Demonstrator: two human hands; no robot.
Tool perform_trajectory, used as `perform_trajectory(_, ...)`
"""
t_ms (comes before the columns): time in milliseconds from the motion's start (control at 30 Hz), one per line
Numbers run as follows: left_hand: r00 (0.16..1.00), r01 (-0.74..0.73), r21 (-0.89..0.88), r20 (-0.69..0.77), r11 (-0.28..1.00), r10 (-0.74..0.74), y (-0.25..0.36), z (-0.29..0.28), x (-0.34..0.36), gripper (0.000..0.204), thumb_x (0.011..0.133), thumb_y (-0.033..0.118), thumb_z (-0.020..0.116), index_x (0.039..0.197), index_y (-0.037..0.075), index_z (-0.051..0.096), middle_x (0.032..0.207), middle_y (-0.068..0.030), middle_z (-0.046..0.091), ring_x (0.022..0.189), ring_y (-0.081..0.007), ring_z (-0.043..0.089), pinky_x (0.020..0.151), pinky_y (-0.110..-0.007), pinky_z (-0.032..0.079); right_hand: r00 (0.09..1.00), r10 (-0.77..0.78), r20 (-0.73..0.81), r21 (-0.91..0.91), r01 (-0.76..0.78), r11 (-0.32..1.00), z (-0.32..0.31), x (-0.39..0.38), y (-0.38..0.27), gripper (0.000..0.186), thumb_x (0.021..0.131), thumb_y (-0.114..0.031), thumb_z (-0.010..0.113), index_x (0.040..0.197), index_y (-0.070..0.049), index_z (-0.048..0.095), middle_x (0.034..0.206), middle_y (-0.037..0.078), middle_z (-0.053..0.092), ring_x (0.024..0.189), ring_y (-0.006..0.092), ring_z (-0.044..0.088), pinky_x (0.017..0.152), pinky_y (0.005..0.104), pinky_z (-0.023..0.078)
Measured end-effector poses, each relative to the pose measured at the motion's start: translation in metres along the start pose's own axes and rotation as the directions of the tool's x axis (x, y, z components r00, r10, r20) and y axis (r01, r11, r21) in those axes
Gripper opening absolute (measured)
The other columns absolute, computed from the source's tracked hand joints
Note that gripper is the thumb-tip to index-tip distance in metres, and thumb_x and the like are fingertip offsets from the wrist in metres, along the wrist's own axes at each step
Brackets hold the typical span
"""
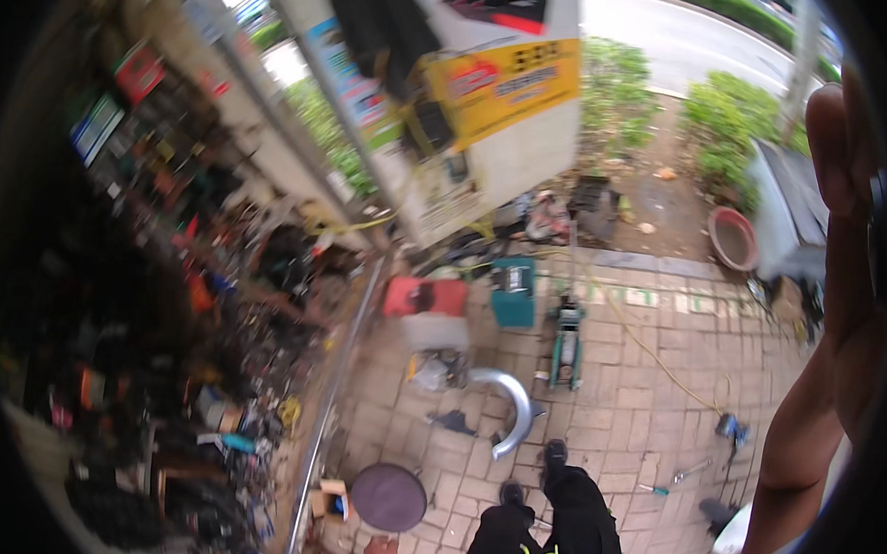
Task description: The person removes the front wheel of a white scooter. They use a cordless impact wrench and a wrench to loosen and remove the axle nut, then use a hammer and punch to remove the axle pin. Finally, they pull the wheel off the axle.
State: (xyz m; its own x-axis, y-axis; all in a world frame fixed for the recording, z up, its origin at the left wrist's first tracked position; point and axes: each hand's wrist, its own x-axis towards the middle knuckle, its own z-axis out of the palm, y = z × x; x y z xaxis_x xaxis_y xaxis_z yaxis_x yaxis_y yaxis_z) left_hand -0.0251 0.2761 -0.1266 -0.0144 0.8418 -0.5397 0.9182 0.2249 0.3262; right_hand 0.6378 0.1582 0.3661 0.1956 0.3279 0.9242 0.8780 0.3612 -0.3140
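My right hand (840,161) is raised close by at the right rim, with the forearm rising from the lower right. Its fingers are partly lost in the dark edge, so any grip is hidden. My left hand (381,553) just shows at the bottom, below a dark round stool seat (389,497). The lower edge cuts it off, and blur hides its fingers. In front of my shoes lies a curved silver metal piece (518,411). Beyond it stand a green floor jack (567,343), a teal box (513,292) and a red-topped box (426,295).
Cluttered parts and tools (260,352) fill the left side behind a metal rail (333,418). A yellow hose (651,352) crosses the paving to a blue air tool (730,429). A green-handled screwdriver (654,489) lies right of my legs. A signboard (517,157) stands ahead.
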Motion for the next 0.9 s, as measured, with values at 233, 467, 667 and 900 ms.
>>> perform_trajectory(233,0.988,0.136,-0.114,-0.059,0.984,-0.143,-0.029,0.010,-0.018,0.048,0.081,0.046,0.068,0.112,0.009,0.068,0.102,-0.0172,0.072,0.101,-0.0339,0.068,0.090,-0.042,0.052,0.998,-0.035,0.050,0.295,0.019,0.955,0.157,0.054,0.033,0.054,0.088,-0.022,0.070,0.133,0.003,0.053,0.119,0.012,0.063,0.084,0.0126,0.056,0.078,0.0280,0.046)
perform_trajectory(467,1.000,-0.011,0.040,-0.021,0.999,0.012,-0.114,0.030,-0.005,0.031,0.090,0.031,0.058,0.101,0.004,0.068,0.093,-0.0157,0.070,0.089,-0.0346,0.065,0.081,-0.047,0.050,0.984,-0.149,0.096,0.470,0.087,0.878,0.331,0.109,0.038,0.054,0.087,-0.021,0.071,0.132,0.003,0.053,0.119,0.012,0.063,0.083,0.0129,0.056,0.078,0.0284,0.047)
perform_trajectory(667,0.991,0.106,0.005,0.087,0.994,-0.106,-0.163,0.026,0.076,0.029,0.096,0.024,0.054,0.108,-0.001,0.066,0.092,-0.0132,0.071,0.088,-0.0312,0.065,0.079,-0.048,0.051,0.958,-0.216,0.187,0.591,0.066,0.804,0.565,0.132,-0.006,0.054,0.087,-0.021,0.073,0.132,0.003,0.054,0.120,0.012,0.063,0.083,0.0131,0.056,0.079,0.0289,0.047)
perform_trajectory(900,0.908,0.373,-0.537,0.042,0.757,-0.418,-0.126,-0.152,0.261,0.030,0.085,0.029,0.067,0.101,0.004,0.070,0.100,-0.0154,0.071,0.096,-0.0305,0.068,0.087,-0.038,0.052,0.800,0.087,0.594,0.527,-0.468,0.709,0.854,0.039,-0.034,0.054,0.086,-0.020,0.074,0.131,0.003,0.055,0.120,0.012,0.063,0.082,0.0133,0.056,0.079,0.0293,0.047)
